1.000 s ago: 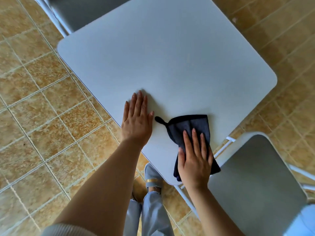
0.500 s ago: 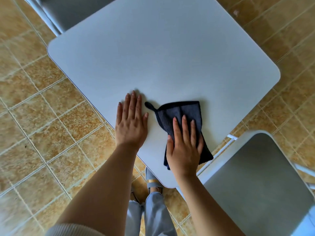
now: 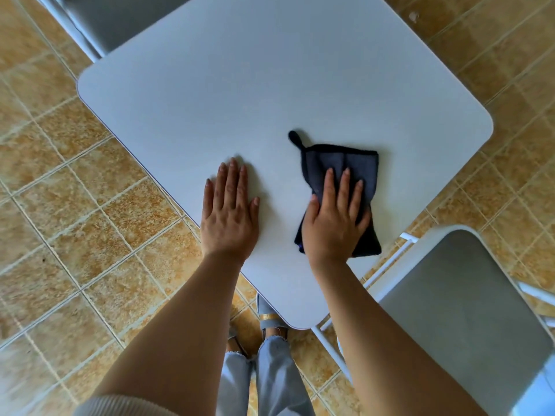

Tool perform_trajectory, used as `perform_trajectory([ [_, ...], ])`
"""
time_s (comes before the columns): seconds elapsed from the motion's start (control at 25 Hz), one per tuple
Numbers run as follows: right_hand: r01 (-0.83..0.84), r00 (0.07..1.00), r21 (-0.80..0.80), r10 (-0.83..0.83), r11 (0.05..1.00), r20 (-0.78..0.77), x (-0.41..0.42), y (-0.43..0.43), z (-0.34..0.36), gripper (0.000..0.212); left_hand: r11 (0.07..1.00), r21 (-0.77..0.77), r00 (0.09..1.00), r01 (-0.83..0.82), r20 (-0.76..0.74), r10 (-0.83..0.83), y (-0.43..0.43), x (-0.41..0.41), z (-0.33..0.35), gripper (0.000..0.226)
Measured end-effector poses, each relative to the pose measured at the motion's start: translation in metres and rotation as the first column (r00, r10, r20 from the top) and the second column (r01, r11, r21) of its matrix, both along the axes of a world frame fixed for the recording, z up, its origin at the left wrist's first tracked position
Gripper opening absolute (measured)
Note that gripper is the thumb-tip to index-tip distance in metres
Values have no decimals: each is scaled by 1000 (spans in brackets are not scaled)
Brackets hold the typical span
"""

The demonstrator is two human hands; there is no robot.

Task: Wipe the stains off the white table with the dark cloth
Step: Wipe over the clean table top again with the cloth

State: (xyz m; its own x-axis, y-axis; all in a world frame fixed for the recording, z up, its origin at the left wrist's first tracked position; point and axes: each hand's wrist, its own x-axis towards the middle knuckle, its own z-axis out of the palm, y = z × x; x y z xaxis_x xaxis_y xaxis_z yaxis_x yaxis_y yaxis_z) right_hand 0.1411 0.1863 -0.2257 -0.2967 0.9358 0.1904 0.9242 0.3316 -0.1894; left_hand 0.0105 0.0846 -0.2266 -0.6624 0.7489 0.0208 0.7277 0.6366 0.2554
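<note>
The white table (image 3: 270, 85) fills the middle of the view, with its near corner pointing toward me. A dark cloth (image 3: 342, 160) with a small hanging loop lies folded on the near right part of the table. My right hand (image 3: 333, 223) presses flat on the cloth's near half, fingers spread and thumb at its left edge. My left hand (image 3: 229, 217) rests flat on the bare tabletop to the left of the cloth, near the table's left edge, and holds nothing. No distinct stain shows on the surface.
A grey chair seat with a white frame (image 3: 468, 319) stands close to the table's near right edge. Another grey chair (image 3: 120, 16) is tucked in at the far left. Tan tiled floor surrounds the table; my legs and shoes show below the corner.
My right hand has slid the cloth away from my left hand, to the right and farther onto the table. My left hand stays flat in about the same spot.
</note>
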Motion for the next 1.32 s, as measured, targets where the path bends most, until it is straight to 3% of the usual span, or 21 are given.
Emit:
perform_trajectory([
  [0.16, -107, 994, -29, 108, 994, 22, 7, -65, 2, 51, 1000, 1, 1000, -3, 9, 3, 0, -1, -1, 58],
  [0.36, -235, 965, -77, 242, 969, 105, 73, -100, 8, 52, 1000, 26, 999, 0, 36, -1, -1, -1, 1, 57],
  [0.52, -53, 988, -44, 58, 998, 146, 91, -46, 5, 51, 999, 41, 999, 5, 38, -6, 0, -1, 1, 58],
  [0.64, 97, 994, -22, -95, 995, 61, 62, 15, 1, 51, 997, 76, 999, -30, 31, 28, 3, -1, 2, 56],
  [0.72, 101, 995, -6, -101, 995, 20, 35, 36, 0, 50, 991, 115, 998, -63, 33, 60, 9, -1, 4, 54],
  [0.88, -113, 993, -9, 113, 994, 25, 19, 9, 2, 50, 992, 127, 999, 25, 34, -29, 39, 8, 10, 54],
  [1.04, -282, 955, -71, 287, 957, 76, 76, -18, 11, 50, 990, 115, 995, 80, 57, -87, 84, 23, 14, 56],
  [1.12, -249, 960, -63, 255, 967, 114, 105, -4, 13, 50, 987, 98, 990, 126, 58, -132, 101, 29, 12, 57],
  [1.32, 37, 994, -72, -30, 997, 101, 107, 91, 9, 52, 987, 66, 989, 147, -1, -147, 110, 34, 3, 56],
])
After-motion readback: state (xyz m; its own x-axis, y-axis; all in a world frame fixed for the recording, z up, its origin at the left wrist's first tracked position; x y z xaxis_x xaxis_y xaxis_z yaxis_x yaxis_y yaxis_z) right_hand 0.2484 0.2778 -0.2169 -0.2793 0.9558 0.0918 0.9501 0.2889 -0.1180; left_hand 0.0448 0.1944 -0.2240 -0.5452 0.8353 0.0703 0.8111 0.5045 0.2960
